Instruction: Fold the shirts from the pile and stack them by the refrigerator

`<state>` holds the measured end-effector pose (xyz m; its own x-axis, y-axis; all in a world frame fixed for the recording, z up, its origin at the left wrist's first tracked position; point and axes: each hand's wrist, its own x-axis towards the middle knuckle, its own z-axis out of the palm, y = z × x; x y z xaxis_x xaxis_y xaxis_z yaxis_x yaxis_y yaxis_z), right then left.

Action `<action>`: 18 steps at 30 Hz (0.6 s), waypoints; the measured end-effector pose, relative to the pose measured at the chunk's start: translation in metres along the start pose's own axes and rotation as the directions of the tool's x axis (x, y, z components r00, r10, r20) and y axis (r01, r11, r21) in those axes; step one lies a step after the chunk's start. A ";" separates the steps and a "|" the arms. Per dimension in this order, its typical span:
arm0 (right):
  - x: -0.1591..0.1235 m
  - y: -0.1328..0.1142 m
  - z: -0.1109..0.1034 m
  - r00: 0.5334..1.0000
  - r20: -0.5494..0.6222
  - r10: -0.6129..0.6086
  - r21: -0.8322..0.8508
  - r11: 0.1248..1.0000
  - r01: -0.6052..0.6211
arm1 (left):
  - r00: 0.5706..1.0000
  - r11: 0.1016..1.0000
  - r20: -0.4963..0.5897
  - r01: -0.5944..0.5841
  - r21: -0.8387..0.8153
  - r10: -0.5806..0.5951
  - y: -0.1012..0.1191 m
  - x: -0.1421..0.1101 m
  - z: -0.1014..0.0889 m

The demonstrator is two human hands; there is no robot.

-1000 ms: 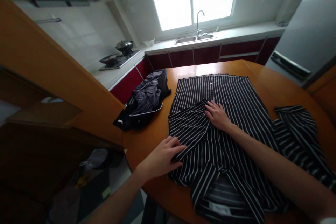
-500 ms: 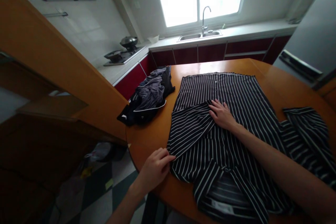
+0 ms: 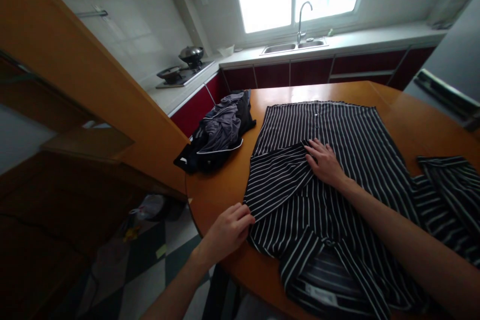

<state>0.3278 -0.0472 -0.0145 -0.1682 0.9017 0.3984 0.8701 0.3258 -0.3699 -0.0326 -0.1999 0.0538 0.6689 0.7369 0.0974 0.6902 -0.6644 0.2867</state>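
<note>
A black-and-white striped button shirt lies spread on the table, its collar toward me and its hem at the far side. One sleeve is folded inward across the front. My left hand pinches the folded edge at the shoulder end of that sleeve, by the table's near-left rim. Over the cuff end, my right hand lies flat with fingers outstretched, pressing on the cloth. The other sleeve is spread out to the right, bent and partly cut off by the frame.
A heap of dark clothes sits at the left edge of the round wooden table. Beyond are a stove with pans, a sink and a window. A wooden panel stands at left, a fridge at right.
The view has shifted slightly, so everything appears a little to the right. Both hands keep the same places on the shirt, and the folded sleeve looks unchanged.
</note>
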 end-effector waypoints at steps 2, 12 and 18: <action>-0.001 0.001 0.002 0.999 0.046 -0.006 -0.024 1.000 0.007 | 1.000 1.000 0.004 0.007 -0.026 -0.007 -0.002 -0.003 0.002; -0.002 -0.001 0.002 0.983 0.178 0.038 -0.131 0.991 -0.015 | 0.985 0.962 -0.088 0.122 -0.242 -0.147 -0.009 0.012 -0.035; -0.001 -0.002 0.000 0.976 0.211 0.047 -0.151 0.988 -0.015 | 0.967 0.980 -0.241 0.039 -0.194 -0.086 -0.010 0.092 -0.016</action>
<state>0.3262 -0.0492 -0.0141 -0.2210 0.9558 0.1940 0.9326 0.2654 -0.2447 0.0178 -0.1231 0.0753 0.5211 0.7993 0.2993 0.6490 -0.5989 0.4692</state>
